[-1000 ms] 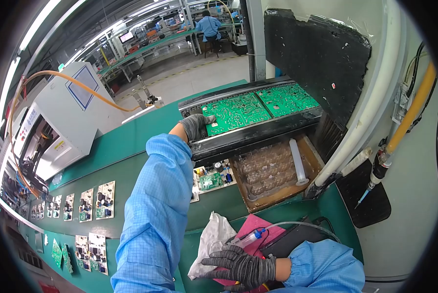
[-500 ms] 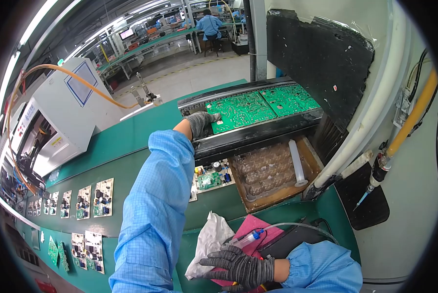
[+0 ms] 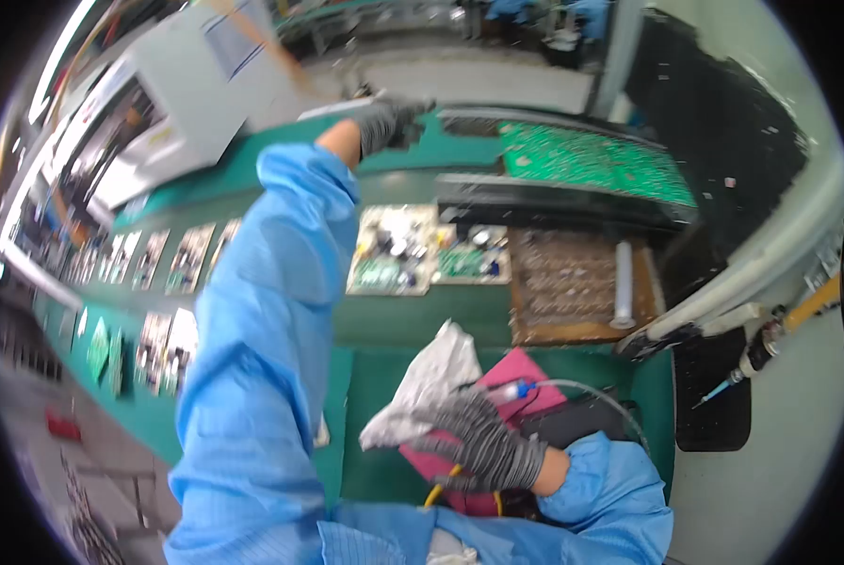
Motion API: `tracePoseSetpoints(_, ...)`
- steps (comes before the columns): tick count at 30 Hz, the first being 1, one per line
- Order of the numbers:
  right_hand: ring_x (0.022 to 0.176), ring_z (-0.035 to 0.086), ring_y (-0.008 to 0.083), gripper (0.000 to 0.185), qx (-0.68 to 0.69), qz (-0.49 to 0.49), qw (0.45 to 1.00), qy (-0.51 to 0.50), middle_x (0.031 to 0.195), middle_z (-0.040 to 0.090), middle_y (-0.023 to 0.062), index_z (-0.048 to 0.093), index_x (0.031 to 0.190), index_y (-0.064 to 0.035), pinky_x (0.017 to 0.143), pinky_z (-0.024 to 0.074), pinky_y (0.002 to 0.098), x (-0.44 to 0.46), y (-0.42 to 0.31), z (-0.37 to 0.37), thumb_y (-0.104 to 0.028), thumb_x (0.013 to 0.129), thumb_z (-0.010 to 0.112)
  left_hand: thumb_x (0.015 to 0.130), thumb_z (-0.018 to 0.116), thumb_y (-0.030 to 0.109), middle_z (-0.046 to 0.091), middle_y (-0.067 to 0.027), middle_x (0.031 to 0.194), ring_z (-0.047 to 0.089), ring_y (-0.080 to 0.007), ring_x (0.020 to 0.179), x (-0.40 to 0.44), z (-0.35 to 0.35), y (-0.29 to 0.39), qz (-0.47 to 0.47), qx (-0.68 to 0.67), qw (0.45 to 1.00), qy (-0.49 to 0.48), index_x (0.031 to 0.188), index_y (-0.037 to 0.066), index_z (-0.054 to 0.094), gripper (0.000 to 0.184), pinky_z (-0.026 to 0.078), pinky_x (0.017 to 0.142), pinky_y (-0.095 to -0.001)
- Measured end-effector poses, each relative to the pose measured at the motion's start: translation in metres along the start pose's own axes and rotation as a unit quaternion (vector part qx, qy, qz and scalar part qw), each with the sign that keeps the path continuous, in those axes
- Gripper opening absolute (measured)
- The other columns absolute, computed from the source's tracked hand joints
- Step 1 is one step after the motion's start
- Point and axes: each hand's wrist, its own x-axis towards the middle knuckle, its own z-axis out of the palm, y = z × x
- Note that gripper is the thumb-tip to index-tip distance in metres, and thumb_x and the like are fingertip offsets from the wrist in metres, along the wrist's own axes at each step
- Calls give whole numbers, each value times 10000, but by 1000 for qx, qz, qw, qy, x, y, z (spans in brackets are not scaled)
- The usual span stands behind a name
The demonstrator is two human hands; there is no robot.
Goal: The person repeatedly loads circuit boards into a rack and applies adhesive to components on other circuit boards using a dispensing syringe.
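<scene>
My left hand (image 3: pixel 389 125), in a grey striped glove, hangs blurred off the left end of a black rail fixture (image 3: pixel 554 200). Its fingers reach out and appear to hold nothing. Green circuit board (image 3: pixel 596 160) lies along that fixture, right of the hand. My right hand (image 3: pixel 486 443), also gloved, lies with fingers spread over a white cloth (image 3: pixel 436 372) and a pink sheet (image 3: pixel 526 381). Beside its fingertips is a blue-tipped dispenser (image 3: pixel 511 391) with a clear hose. Yellow-handled tool (image 3: pixel 434 494) shows partly under this hand.
Populated boards (image 3: pixel 394 247) lie on the dark green surface, with more in a row at left. A brown tray (image 3: pixel 573 330) holds a clear syringe tube (image 3: pixel 623 282). White machine (image 3: pixel 186 94) stands at back left; a blue-tipped tool (image 3: pixel 723 386) hangs at right.
My left hand has left the green board and moved back and away from the fixture's left end. The camera view has swung left and down. My right hand stays by the cloth.
</scene>
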Motion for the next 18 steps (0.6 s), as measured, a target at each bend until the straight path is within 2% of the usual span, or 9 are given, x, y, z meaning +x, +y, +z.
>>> tracePoseSetpoints(1, 1143, 348, 325, 549, -24, 0, 1000, 6, 1264, 374, 139, 502, 1148, -132, 962, 207, 513, 3, -2, -1, -356, 664, 634, 707, 607, 517, 570, -55, 828, 540, -170, 707, -31, -22, -5, 37, -8, 999, -13, 969, 107, 540, 491, 467, 640, -294)
tracePoseSetpoints(3, 1102, 394, 313, 514, -66, 0, 998, 21, 1205, 434, 125, 513, 1118, -127, 941, 254, 488, 6, -5, -2, -343, 668, 633, 732, 588, 501, 582, -83, 910, 559, -210, 806, -125, -38, -7, 93, 209, 971, 71, 1059, 50, 516, 562, 458, 749, -301)
tracePoseSetpoints(5, 1066, 433, 296, 468, -98, 20, 994, 46, 1159, 477, 112, 522, 1094, -116, 925, 290, 461, 9, -6, -5, -316, 683, 624, 770, 568, 453, 575, -117, 993, 540, -238, 942, -188, -48, -48, 134, 329, 928, 109, 1125, 7, 474, 577, 417, 846, -324)
tracePoseSetpoints(7, 1035, 464, 274, 411, -106, 55, 990, 74, 1125, 503, 102, 529, 1075, -100, 915, 314, 433, 10, -6, -7, -273, 711, 607, 780, 582, 384, 545, -176, 1066, 511, -282, 1018, -259, -45, -86, 99, 270, 955, 66, 1097, -4, 492, 509, 410, 855, -350)
tracePoseSetpoints(9, 958, 512, 262, 364, -148, 138, 977, 68, 1053, 541, 96, 533, 1053, -98, 858, 374, 384, 10, -11, -16, -230, 721, 599, 764, 609, 318, 543, -187, 1047, 518, -312, 984, -319, -45, -123, 133, 350, 923, 86, 1088, 3, 495, 465, 411, 849, -359)
tracePoseSetpoints(11, 891, 539, 279, 341, -188, 159, 965, 93, 985, 561, 115, 527, 1053, -77, 789, 416, 376, 19, -22, -32, -171, 729, 578, 740, 625, 299, 534, -176, 1050, 506, -328, 981, -373, -34, -158, 189, 386, 892, 137, 1092, 24, 487, 467, 410, 842, -377)
tracePoseSetpoints(13, 859, 548, 298, 315, -176, 211, 957, 99, 949, 566, 143, 525, 1046, -67, 762, 429, 374, 16, -17, -38, -144, 741, 555, 704, 645, 322, 518, -152, 1068, 485, -316, 1002, -407, -20, -202, 203, 423, 870, 152, 1102, 52, 475, 511, 386, 864, -386)
tracePoseSetpoints(14, 843, 552, 307, 303, -177, 244, 948, 103, 931, 569, 157, 524, 1042, -63, 748, 436, 373, 11, -18, -42, -131, 747, 543, 656, 652, 380, 478, -117, 1108, 441, -291, 1043, -424, -9, -209, 177, 459, 857, 152, 1115, 78, 466, 580, 333, 902, -408)
tracePoseSetpoints(18, 839, 548, 344, 310, -169, 350, 921, 22, 920, 568, 191, 496, 1065, -83, 748, 435, 392, 5, -22, -44, -162, 765, 502, 596, 639, 454, 425, -104, 1103, 408, -296, 1013, -455, 18, -249, 164, 504, 830, 177, 1139, 105, 444, 675, 292, 881, -440)
